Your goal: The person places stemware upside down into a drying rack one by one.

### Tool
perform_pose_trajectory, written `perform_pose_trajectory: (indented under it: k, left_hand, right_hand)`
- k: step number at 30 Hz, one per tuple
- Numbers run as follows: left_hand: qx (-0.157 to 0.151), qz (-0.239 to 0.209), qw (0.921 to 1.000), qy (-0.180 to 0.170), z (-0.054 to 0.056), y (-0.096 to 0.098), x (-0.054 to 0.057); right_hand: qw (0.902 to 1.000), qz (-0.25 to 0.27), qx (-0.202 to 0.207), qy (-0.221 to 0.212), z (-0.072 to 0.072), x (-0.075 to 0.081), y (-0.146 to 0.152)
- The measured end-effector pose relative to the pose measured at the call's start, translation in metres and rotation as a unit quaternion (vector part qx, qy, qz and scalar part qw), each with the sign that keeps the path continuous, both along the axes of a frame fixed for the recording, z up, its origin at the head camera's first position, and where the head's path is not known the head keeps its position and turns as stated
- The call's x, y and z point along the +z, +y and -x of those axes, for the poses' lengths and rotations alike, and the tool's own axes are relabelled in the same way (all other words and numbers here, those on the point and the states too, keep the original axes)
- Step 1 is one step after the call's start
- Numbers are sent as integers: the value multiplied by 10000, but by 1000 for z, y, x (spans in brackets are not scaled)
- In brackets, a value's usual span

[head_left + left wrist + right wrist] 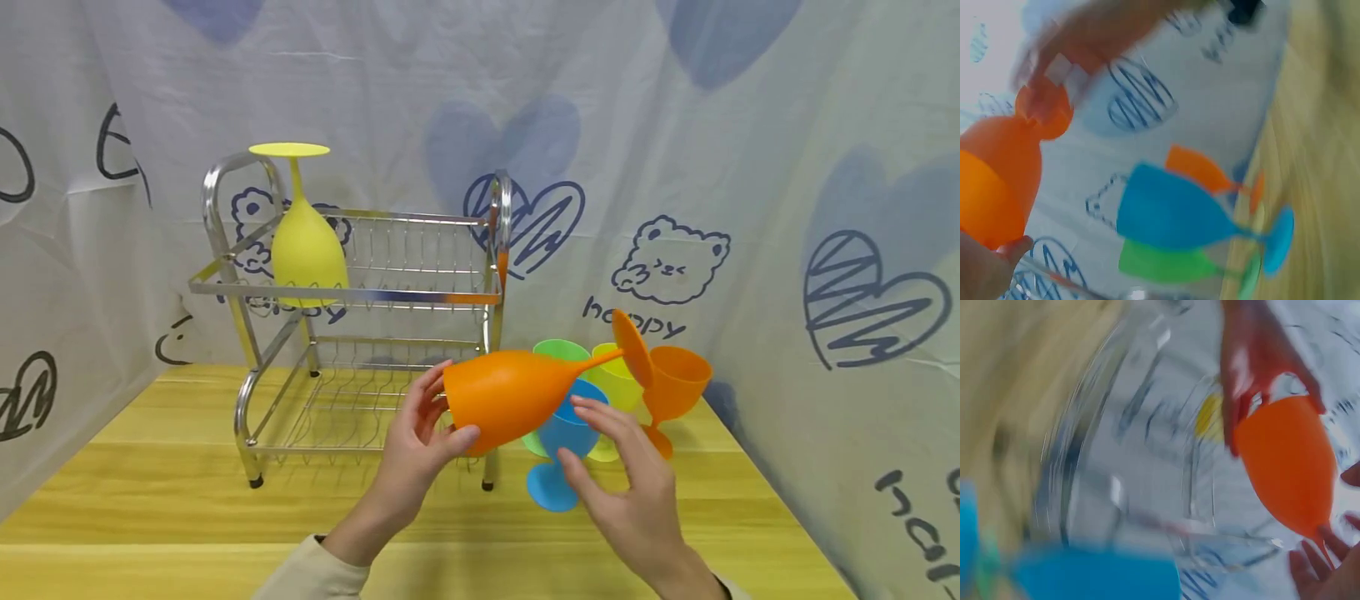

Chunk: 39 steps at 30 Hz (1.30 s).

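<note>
An orange plastic goblet (502, 392) is held tilted in the air, its mouth toward the left and its foot up to the right. My left hand (416, 450) grips the bowl near the rim, thumb on the front side. Close by the stem, my right hand (630, 492) has its thumb and fingers spread apart; in the right wrist view its fingers (1316, 562) are beside the stem. Behind that hand stands an upright blue goblet (562, 437), partly covered. A yellow goblet (307, 250) sits upside down on the upper tier of the metal rack (405, 293).
Beyond the blue goblet stand a green goblet (558, 348), a yellow-green goblet (618, 387) and a second orange goblet (678, 379), all upright on the wooden table (135, 500). The rack's lower tier is wire. A printed cloth (360, 92) hangs behind and at both sides.
</note>
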State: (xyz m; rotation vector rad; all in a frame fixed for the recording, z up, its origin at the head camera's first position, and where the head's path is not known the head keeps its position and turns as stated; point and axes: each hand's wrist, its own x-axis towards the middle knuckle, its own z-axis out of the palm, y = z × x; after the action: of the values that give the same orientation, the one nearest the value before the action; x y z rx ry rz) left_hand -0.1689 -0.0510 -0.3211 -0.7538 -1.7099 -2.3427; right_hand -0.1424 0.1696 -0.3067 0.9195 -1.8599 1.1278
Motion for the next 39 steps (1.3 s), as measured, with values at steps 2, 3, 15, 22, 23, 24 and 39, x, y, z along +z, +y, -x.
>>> perform_pose_trajectory:
  k: [2, 3, 15, 22, 23, 24, 39]
  left_hand:
    - [-155, -399, 9985, -352, -4, 1, 4]
    - [-215, -519, 9973, -480, -5, 2, 5]
    - [-550, -698, 9926, -822, -13, 8, 12]
    - [-521, -574, 9938, -803, -11, 7, 8]
    - [-509, -527, 9941, -802, -11, 7, 7]
    - [-502, -479, 9944, -792, -10, 7, 7]
    - [-116, 473, 9941, 965, -24, -24, 3]
  right_hand:
    - [9862, 700, 370, -1456, -3, 4, -3]
    - [9685, 1077, 619, -2157, -4, 8, -5]
    - [8363, 2758, 2338, -4122, 4, 24, -20]
    - [8250, 2905, 2565, -4113, 10, 20, -23]
    - [8253, 2905, 2582, -4096, 10, 18, -23]
    - [8254, 2907, 2599, -4082, 11, 17, -23]
    - [8598, 3111, 2702, -3016, 10, 9, -24]
